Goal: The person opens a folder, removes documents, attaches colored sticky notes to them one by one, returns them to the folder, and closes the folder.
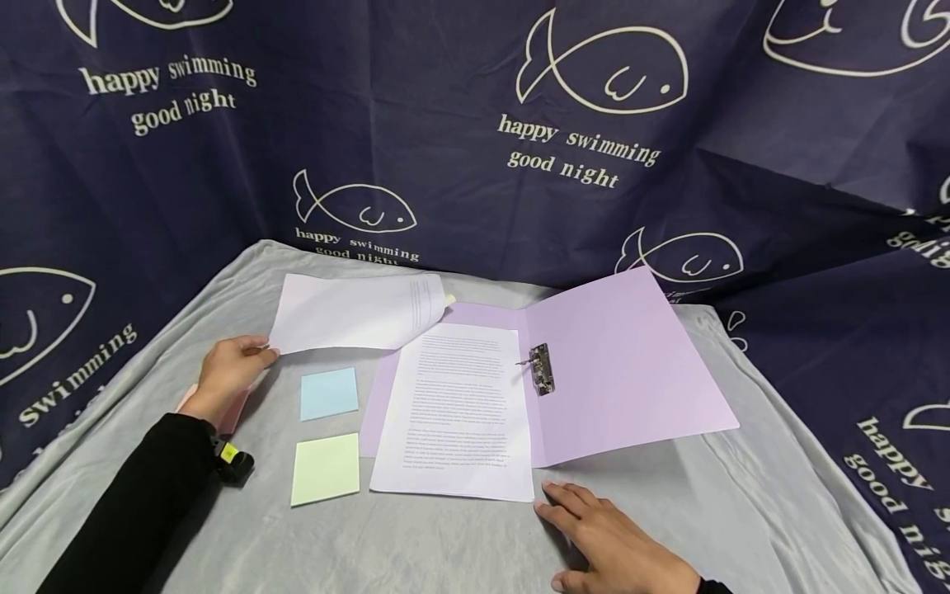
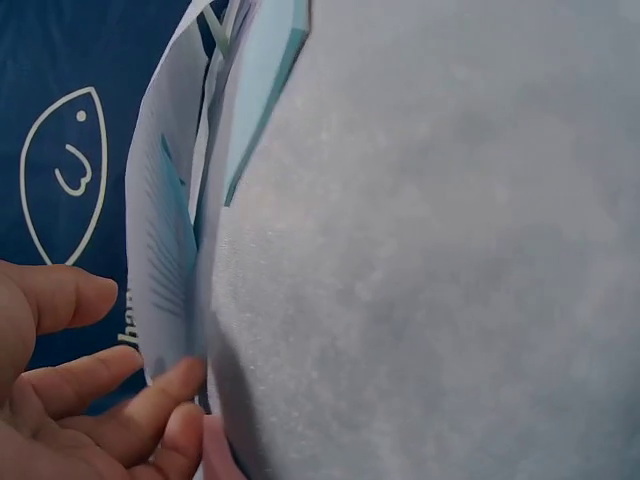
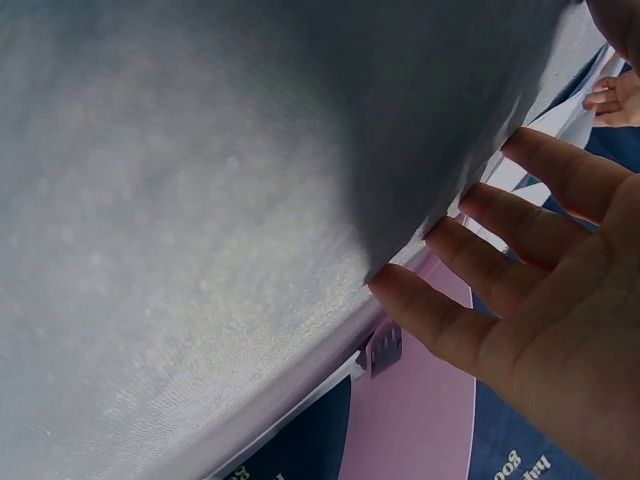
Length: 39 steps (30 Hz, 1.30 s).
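Note:
In the head view, my left hand (image 1: 228,370) is at the near left corner of a white sheet (image 1: 349,309) folded over to the left. The left wrist view shows the fingers of that left hand (image 2: 90,390) spread, some touching the raised sheet (image 2: 160,200). Below the sheet lies a printed page (image 1: 460,412) on an opened purple folder (image 1: 616,371) with a metal clip (image 1: 543,369). My right hand (image 1: 612,540) rests on the cloth near the page's lower right corner. Its fingers are extended and apart, holding nothing, as the right wrist view of the right hand (image 3: 530,270) confirms.
A blue sticky-note pad (image 1: 329,394) and a yellow-green pad (image 1: 325,469) lie left of the folder. A pink pad (image 1: 236,412) is partly hidden under my left wrist. Grey cloth (image 1: 445,544) covers the table, with a navy fish-print curtain (image 1: 445,99) behind.

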Each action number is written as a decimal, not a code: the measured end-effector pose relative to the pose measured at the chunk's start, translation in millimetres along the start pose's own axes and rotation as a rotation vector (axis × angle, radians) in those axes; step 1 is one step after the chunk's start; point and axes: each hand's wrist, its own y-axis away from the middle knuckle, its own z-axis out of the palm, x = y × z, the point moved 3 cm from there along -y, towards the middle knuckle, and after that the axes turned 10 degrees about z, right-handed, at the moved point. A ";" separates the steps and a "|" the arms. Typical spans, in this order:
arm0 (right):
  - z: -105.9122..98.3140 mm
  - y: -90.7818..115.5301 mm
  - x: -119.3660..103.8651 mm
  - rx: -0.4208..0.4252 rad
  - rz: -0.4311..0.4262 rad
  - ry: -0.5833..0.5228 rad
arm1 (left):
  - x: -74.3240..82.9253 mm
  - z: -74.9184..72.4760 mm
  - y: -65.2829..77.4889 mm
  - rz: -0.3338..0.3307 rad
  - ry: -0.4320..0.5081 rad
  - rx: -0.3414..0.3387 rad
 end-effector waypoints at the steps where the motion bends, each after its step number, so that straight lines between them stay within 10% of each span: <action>1: 0.1 0.0 0.0 0.000 -0.001 0.001 | 0.6 -0.1 0.1 0.008 -0.013 0.001; 15: -0.1 0.1 0.4 -0.020 0.013 -0.018 | 4.0 -5.2 5.9 0.018 -0.020 0.009; 28: -0.1 0.2 1.6 -0.026 0.021 -0.036 | 16.0 -19.7 28.6 0.248 -0.135 -0.151; 39: -0.4 0.2 0.6 -0.027 0.028 -0.036 | 5.4 -22.8 46.8 -0.135 -0.329 -0.274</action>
